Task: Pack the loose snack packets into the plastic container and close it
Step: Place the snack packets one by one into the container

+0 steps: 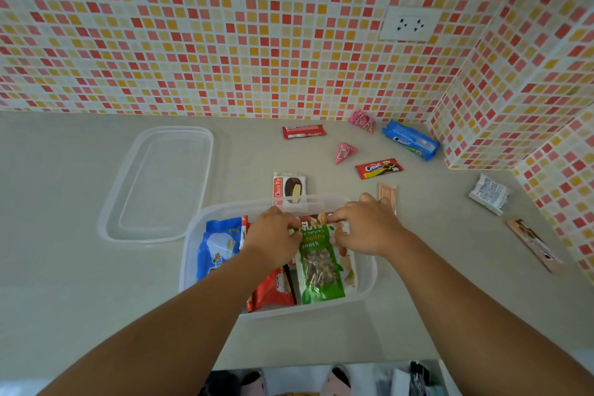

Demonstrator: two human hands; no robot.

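Note:
A clear plastic container [189, 254] stands open on the counter in front of me. Inside lie a blue packet [217, 246], a red packet [273, 291] and a green nuts packet [318, 264]. My left hand [273, 235] and my right hand [366, 227] both grip the top edge of the green nuts packet inside the container. The clear lid [160, 183] lies flat to the container's left. Loose on the counter beyond are a Choco Pie packet [289, 186], a red Cream-O packet [378, 168], a blue Cream-O pack [409, 139] and a red bar [303, 131].
Two pink pyramid packets [344, 152] [363, 120], a white sachet [488, 193], a beige sachet [387, 194] and a long beige packet [533, 244] lie at the right. Tiled walls close the back and right side. The counter's front edge is near my body.

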